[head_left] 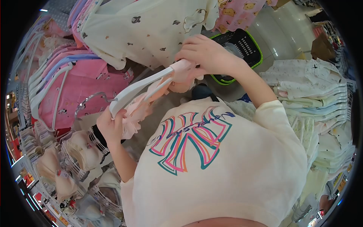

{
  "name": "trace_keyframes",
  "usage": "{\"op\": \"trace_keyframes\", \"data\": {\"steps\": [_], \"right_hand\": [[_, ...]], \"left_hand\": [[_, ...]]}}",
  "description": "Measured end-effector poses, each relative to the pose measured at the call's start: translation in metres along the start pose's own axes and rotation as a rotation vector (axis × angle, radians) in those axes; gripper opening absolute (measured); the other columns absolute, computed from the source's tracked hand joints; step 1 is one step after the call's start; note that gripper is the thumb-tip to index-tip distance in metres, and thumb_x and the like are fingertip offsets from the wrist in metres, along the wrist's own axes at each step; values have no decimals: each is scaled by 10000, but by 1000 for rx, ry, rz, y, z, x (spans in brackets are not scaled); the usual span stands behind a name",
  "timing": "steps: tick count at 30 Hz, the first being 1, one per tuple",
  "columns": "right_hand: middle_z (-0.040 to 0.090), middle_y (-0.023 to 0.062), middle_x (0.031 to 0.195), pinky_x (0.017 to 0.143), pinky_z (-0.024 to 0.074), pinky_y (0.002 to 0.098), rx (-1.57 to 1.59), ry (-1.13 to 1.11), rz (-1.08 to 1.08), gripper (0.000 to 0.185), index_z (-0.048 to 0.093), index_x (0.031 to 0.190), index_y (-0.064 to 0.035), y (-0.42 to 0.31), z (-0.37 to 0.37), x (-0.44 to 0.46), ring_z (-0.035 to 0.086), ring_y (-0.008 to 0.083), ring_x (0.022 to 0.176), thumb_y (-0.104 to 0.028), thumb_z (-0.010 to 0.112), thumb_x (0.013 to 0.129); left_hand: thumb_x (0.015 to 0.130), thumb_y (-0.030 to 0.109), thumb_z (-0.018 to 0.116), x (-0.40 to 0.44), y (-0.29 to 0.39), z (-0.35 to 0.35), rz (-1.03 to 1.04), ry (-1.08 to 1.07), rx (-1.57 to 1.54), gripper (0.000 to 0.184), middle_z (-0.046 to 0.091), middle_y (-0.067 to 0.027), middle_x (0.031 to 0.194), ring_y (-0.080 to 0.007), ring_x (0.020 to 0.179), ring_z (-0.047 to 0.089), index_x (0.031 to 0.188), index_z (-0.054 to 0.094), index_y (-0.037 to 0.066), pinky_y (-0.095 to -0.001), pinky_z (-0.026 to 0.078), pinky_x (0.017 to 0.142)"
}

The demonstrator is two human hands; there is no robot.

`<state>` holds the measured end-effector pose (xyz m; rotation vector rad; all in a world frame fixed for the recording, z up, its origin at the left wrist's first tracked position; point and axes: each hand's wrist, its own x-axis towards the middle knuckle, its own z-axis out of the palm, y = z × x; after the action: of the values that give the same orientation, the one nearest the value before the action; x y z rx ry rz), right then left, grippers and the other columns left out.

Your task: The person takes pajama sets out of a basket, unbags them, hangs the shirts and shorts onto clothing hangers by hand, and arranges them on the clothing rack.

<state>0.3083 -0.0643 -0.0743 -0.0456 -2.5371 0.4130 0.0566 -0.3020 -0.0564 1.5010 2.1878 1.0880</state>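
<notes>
Both your grips are closed, and the thing between them is up in front of your chest, off the racks. Left grip (109, 126) is clamped round the white, smooth, gently curved clothes hanger (141, 85), right by the base of its silver metal hook (90, 95). Right grip (206, 55) is closed on the pale pink fabric garment with ruffled edges (136, 113), at the hanger's far end.

Garment look: light peachy pink, soft thin-looking cloth. Ruffles bunch below the hanger and fall toward your left wrist; a smoother patch wraps the hanger's end under your right fingers. Folded up on itself, so I can't tell cut or full shape. Hanger runs on a slant, hook end low left, far end up right; hook points left, holding onto nothing.

Around you: cream garment with small brown print (140, 34) hangs just beyond your right grip. Bright pink garments on white hangers (81, 87) hang left of the hook. Beige bras (83, 145) sit below your left grip. Black plastic basket with lime-green rim (245, 41) is behind your right wrist, near the floor. Pale printed garments (302, 75) are racked to your right.
</notes>
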Motion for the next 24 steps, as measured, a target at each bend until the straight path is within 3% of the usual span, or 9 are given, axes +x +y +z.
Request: {"op": "trace_keyframes", "data": {"steps": [3,4,7,10,14,17,21,22,24], "right_hand": [[527,47,797,696,431,340,26,-4,16,296,561,926,-79,5,6,-7,519,227,790,-279,673,739],[524,49,793,705,427,344,88,-44,59,293,558,925,-76,2,12,-9,517,232,787,-274,671,741],[529,52,790,729,417,356,209,2,110,265,549,916,-68,1,20,-15,510,253,777,-253,655,758],[538,52,815,731,419,354,139,51,83,258,552,901,-66,9,18,-23,508,253,779,-260,648,762],[541,54,802,739,424,356,158,28,153,271,563,886,-70,16,20,-38,518,262,797,-279,660,744],[539,58,786,746,430,353,143,85,136,286,569,878,-75,19,26,-45,528,265,810,-300,670,733],[532,69,768,775,433,361,248,41,199,335,575,874,-72,34,20,-56,538,278,841,-350,678,719],[557,57,790,796,434,361,284,9,188,307,581,905,-56,41,14,-61,546,269,868,-317,666,767],[581,31,844,796,443,326,463,265,507,221,589,942,-67,68,9,-85,559,212,853,-216,647,788]], "left_hand": [[656,39,651,7,9,9,90,-58,120,113,585,-78,593,-161,513,556,765,633,16,-258,404,512],[714,23,619,9,9,11,96,-85,126,36,586,-70,629,-118,553,565,732,615,-8,-241,422,531],[703,52,658,19,2,9,370,-34,362,96,587,-80,654,-144,590,565,755,602,-6,-245,426,554],[653,93,709,25,-14,6,295,-81,487,200,601,-93,687,-236,601,569,825,629,29,-297,428,539],[665,138,739,18,-9,21,3,-93,203,270,601,-111,702,-259,618,574,858,606,4,-302,452,583],[669,146,747,24,-4,33,225,-198,302,253,556,-113,628,-258,528,523,816,603,-1,-312,396,500],[653,125,731,28,-18,43,237,-197,294,202,524,-113,578,-255,493,507,710,575,11,-322,372,472],[673,100,707,26,-17,42,234,-205,304,167,523,-110,567,-245,487,514,691,570,7,-318,373,469],[686,64,681,30,-15,42,275,-193,342,143,516,-106,551,-230,472,513,662,556,-3,-311,367,457]]}}
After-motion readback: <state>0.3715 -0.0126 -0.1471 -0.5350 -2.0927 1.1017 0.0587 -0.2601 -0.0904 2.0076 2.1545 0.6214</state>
